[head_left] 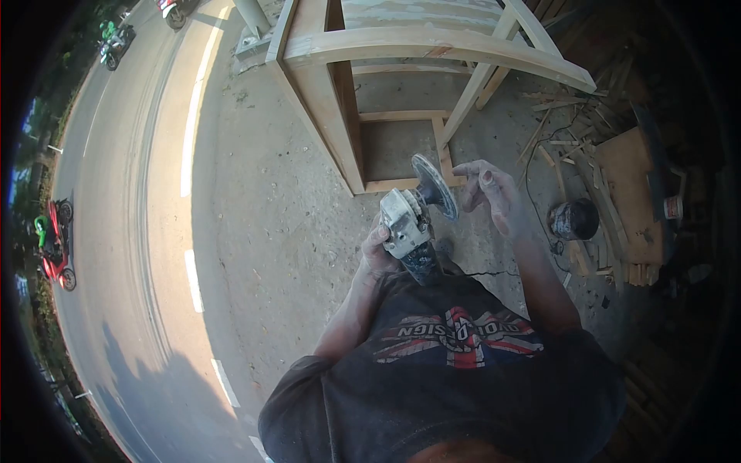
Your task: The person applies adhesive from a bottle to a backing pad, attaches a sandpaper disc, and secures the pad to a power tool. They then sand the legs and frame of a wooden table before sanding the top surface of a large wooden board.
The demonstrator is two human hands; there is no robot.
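Note:
My left hand [378, 251] is wrapped around the body of an angle grinder [405, 222], which is coated with pale dust. The grinder's dark handle end points down toward my shirt. Its round sanding disc [434, 187] faces up and to the right, tilted. Just right of the disc is my right hand [492, 193], dusty, with fingers loosely bent and apart; nothing shows in it. A small gap appears between its fingers and the disc rim. Beyond both hands stands a bare wooden frame [432, 48] with posts and rails.
Wood offcuts [571, 139] and a thin cable [529, 174] lie on the ground at right, beside a dark bucket [575, 220] and a brown board [629, 181]. A road [131, 193] with a red motorbike [58, 245] and other riders runs along the left.

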